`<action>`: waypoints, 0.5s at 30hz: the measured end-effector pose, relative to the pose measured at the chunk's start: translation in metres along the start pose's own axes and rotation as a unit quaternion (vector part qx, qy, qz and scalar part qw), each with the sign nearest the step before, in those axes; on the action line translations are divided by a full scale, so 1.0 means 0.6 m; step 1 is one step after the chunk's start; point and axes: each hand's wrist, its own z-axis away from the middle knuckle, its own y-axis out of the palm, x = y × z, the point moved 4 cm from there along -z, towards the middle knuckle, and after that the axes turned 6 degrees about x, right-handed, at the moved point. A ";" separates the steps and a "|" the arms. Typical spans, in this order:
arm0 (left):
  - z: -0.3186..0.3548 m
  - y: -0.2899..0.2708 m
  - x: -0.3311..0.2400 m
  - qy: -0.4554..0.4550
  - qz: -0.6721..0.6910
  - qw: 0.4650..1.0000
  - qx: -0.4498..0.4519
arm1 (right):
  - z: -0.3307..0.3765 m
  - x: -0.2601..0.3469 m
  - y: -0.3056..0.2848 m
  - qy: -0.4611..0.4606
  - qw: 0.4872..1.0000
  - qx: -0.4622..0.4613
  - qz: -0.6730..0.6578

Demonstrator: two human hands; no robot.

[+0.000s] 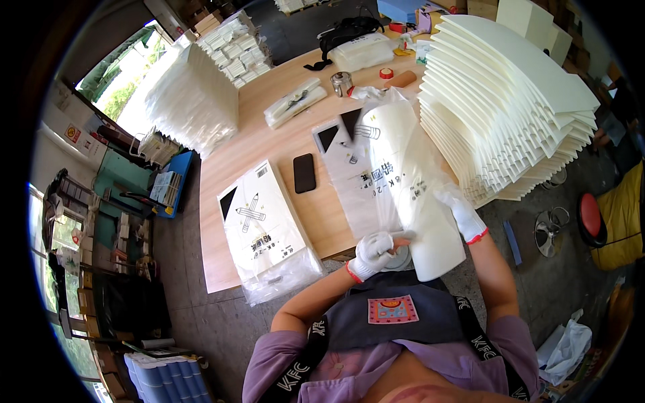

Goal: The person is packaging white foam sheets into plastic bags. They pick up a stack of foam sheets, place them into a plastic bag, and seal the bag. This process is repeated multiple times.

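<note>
A thick white sheet stack (433,235) is bowed upward, its upper part inside a clear printed plastic bag (366,181) on the table. My right hand (461,213), in a white glove with a red cuff, grips the stack's right side. On the other side my left hand (373,255), gloved alike, is closed with its fingers curled at the bag's near edge; the exact grip is partly hidden. To the left lies a filled paper pack (262,221) in printed plastic, its loose end hanging over the table edge. Between pack and bag rests a black phone (304,173).
Fanned white paper piles (497,101) stand high at the right. A tall stack of plastic bags (191,101) is at the far left. Farther back are a rolled plastic pack (295,102), a metal cup (341,84) and red tape (386,73). A stool (547,235) stands right.
</note>
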 end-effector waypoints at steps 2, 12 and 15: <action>-0.007 -0.001 -0.012 -0.008 -0.015 1.000 0.024 | -0.009 -0.018 -0.014 -0.038 0.996 -0.025 0.082; -0.145 0.043 -0.053 -0.121 -0.019 0.990 0.070 | -0.064 -0.066 0.100 -0.070 0.665 -0.054 0.741; -0.081 0.005 0.037 -0.143 -0.055 0.987 -0.045 | 0.013 -0.092 0.125 -0.097 0.668 -0.014 0.737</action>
